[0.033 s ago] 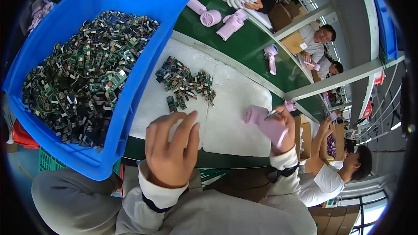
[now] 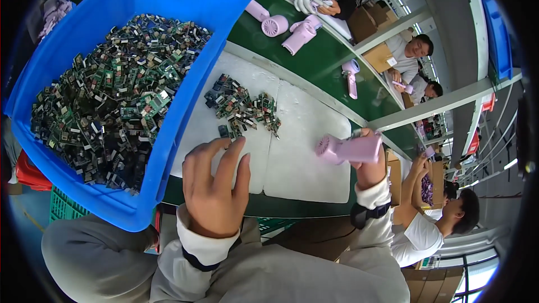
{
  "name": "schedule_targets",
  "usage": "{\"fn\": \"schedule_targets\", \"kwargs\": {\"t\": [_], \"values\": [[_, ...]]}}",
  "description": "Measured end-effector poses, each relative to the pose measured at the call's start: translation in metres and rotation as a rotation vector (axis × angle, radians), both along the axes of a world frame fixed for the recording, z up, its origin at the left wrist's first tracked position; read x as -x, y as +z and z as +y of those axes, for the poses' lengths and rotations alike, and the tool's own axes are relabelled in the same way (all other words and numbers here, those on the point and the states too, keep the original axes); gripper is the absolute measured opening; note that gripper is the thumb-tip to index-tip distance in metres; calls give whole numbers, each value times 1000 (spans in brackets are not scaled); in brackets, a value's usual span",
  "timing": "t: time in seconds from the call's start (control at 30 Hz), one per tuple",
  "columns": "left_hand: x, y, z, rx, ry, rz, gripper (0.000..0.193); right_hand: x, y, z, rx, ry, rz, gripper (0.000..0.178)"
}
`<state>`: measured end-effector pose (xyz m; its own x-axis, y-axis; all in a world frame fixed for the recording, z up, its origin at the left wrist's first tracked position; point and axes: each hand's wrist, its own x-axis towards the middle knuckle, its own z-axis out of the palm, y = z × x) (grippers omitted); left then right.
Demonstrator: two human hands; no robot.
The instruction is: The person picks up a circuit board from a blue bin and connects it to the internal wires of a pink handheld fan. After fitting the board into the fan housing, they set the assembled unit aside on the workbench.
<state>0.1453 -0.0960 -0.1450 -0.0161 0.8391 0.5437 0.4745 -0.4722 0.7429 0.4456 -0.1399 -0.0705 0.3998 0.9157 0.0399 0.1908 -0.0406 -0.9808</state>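
My right hand (image 2: 370, 175) holds a lilac handheld fan (image 2: 359, 149) above the right part of a white foam mat (image 2: 306, 177). The round grille end of the fan points left; the fingers wrap behind its body and are partly hidden. My left hand (image 2: 216, 188) hangs over the mat's near left part, fingers apart and nothing visible in them. Just beyond its fingertips lies a loose pile of small green circuit boards (image 2: 238, 104), with a single board (image 2: 223, 131) at the near edge of the pile.
A large blue bin (image 2: 151, 207) full of circuit boards (image 2: 112, 101) stands on the left. Beyond the mat, a green conveyor belt (image 2: 325, 59) carries more lilac fans (image 2: 300, 35). A metal post (image 2: 443, 101) crosses at right. Co-workers (image 2: 415, 50) sit opposite and to the right.
My right hand has turned the lilac fan from a downward slant to nearly level and shifted slightly right. My left hand has moved slightly left, its fingers still spread.
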Motion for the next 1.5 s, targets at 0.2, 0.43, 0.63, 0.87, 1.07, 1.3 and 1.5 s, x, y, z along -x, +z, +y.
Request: {"fn": "schedule_targets", "kwargs": {"t": [0.2, 0.43, 0.63, 0.87, 1.07, 1.3, 1.5], "values": [[2, -21, 7, 59, 105, 176, 30, -157, -12, 143, -82, -226, -94, 20], [1, -26, 7, 67, 93, 162, 28, -203, -70, 245, 86, -203, -677, 17], [1, -25, 4, 57, 69, 138, 25, -139, -47, 286, 4, -133, -1139, 25], [3, -19, 8, 33, 55, 152, 24, -100, -22, 345, 93, 5, -1366, 30], [3, -17, 8, 90, 55, 149, 21, -92, -46, 392, 522, 257, -1656, 35], [-3, -16, 5, 165, 63, 102, 19, -114, -23, 393, 608, -22, -1957, 29], [-2, -20, 7, 71, 83, 118, 20, -179, 26, 361, 293, -269, -1810, 22]]}}
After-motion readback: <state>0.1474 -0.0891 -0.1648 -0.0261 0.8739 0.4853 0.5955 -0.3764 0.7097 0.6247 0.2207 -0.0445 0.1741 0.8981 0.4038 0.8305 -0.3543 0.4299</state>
